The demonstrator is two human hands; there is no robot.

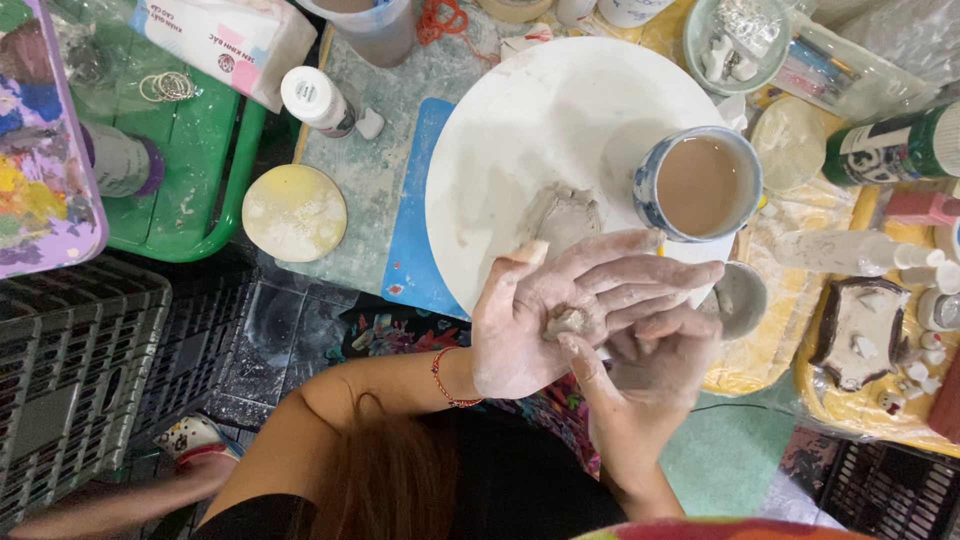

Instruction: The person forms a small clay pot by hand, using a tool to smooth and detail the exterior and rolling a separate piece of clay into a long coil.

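Observation:
My left hand [545,310], smeared with clay and wearing a red thread bracelet, lies palm up with a small grey clay lump [568,322] cupped in it. My right hand [650,375] comes from below. Its thumb presses on the lump and its fingers curl under the left fingers. Both hands hover over the near edge of a white round board [540,110]. On the board, just beyond the hands, lies a flat grey clay piece [563,215]. A blue-and-white cup [700,185] of muddy water stands to its right.
A blue mat [412,220] lies under the board, with a yellow disc [294,212] and a white bottle [318,100] to its left. A green tray [200,210], a paint palette [40,150] and grey crates [70,370] are further left. A small grey bowl [742,298], a dark clay dish [860,330] and a green bottle [900,148] are on the right.

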